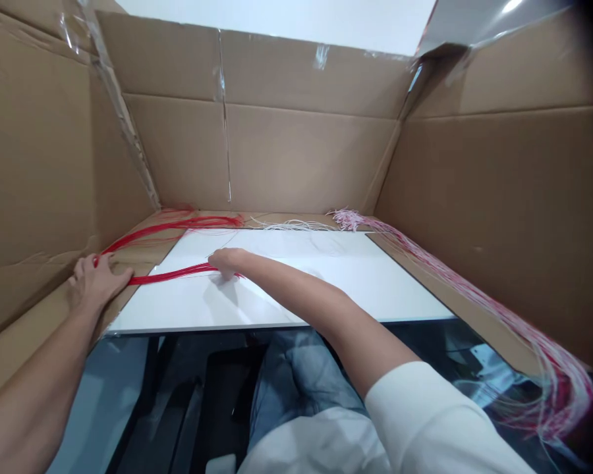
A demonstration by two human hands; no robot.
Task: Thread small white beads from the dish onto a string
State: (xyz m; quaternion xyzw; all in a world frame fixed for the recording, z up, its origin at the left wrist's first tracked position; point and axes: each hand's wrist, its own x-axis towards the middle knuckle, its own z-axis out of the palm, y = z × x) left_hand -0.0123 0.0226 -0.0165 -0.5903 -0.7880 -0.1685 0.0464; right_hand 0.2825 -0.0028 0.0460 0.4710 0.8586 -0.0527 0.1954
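Note:
A bundle of red strands [170, 274] lies across the left part of the white board [286, 306]. My right hand [227, 261] is closed on this bundle near its loose end, fingers pinched downward over the board. My left hand [95, 280] rests on the cardboard ledge at the left, thumb and fingers spread, over the place where the red strands bend round. A second stretch of red strands [158, 229] runs from beside its fingers towards the back. What lies beneath its palm is hidden.
Cardboard walls [311, 145] enclose the back and both sides. Loose white strands [296, 225] lie along the board's back edge. A long pink and white bundle [454, 280] follows the right ledge and hangs over its front. My legs [296, 375] are below the board.

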